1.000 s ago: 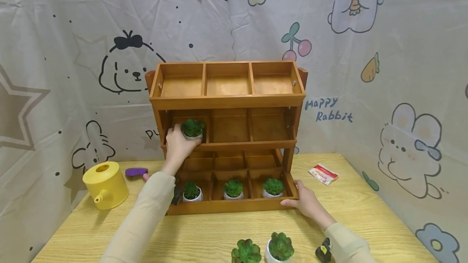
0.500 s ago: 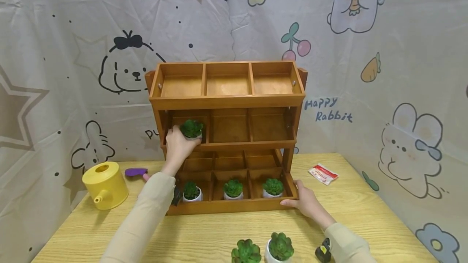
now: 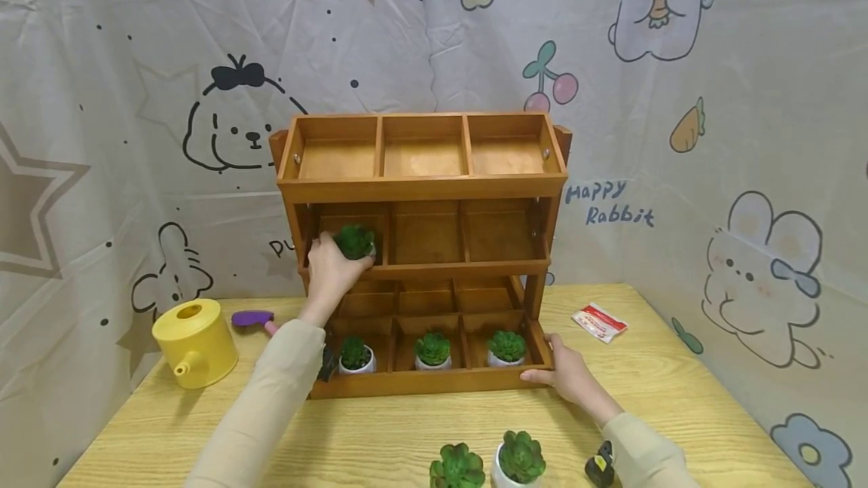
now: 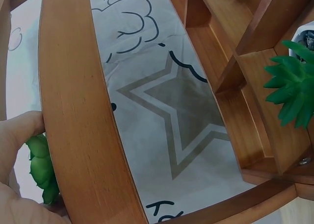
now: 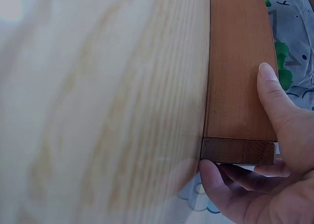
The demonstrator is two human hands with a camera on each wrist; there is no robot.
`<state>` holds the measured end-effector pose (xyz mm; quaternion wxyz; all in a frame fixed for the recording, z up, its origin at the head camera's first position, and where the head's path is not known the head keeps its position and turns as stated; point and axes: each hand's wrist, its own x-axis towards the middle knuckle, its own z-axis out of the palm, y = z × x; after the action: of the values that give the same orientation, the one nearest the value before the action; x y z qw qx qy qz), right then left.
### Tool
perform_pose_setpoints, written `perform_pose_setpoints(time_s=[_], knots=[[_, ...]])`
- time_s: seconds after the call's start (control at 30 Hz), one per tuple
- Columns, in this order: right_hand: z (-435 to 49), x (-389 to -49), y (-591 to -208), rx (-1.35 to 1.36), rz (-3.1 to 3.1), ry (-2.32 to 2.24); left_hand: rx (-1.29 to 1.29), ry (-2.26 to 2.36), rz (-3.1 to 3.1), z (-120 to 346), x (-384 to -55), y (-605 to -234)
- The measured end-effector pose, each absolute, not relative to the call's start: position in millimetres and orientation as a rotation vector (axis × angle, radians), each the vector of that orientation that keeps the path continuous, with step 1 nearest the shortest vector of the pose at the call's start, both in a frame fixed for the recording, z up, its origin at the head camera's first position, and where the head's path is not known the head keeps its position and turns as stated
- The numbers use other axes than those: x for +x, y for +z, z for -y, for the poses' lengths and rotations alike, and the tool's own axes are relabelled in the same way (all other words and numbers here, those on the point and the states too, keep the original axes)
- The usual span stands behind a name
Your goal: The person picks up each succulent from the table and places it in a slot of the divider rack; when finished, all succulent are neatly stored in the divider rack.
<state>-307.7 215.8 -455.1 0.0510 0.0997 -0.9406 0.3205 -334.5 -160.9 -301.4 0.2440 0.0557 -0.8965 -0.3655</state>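
My left hand (image 3: 332, 271) holds a small potted succulent (image 3: 356, 241) in the left compartment of the middle tier of a brown wooden shelf (image 3: 420, 190). The thumb lies at the front lip, and most of the pot is hidden. In the left wrist view, the held succulent's leaves (image 4: 41, 167) show beside the front board (image 4: 86, 106). My right hand (image 3: 571, 373) grips the shelf's lower right front corner; the right wrist view has the thumb on the board (image 5: 240, 67) and fingers under its end. Along the bottom tier sit three succulents in white pots (image 3: 432, 352), one per compartment.
Two more succulents (image 3: 519, 459) stand at the table's front. A small black and yellow object (image 3: 600, 465) lies near the right sleeve. On the left are a yellow watering can (image 3: 195, 345) and a purple tool (image 3: 253, 318); a red-and-white packet (image 3: 600, 322) lies at right.
The succulent in my left hand has sunk slightly lower into the middle-tier compartment. My right hand has stayed at the shelf corner.
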Motion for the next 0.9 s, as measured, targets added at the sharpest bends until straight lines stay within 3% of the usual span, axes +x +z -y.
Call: perform_pose_setpoints(time_s=[0.53,0.9], knots=[[-216,-306,-454,0.298,2.857,0.982,0.077,-1.171,2.318,158,-331,-310],[-214,-306,-453,0.289,2.865,0.99,-0.262,-0.968,1.988,141,-306,-337]])
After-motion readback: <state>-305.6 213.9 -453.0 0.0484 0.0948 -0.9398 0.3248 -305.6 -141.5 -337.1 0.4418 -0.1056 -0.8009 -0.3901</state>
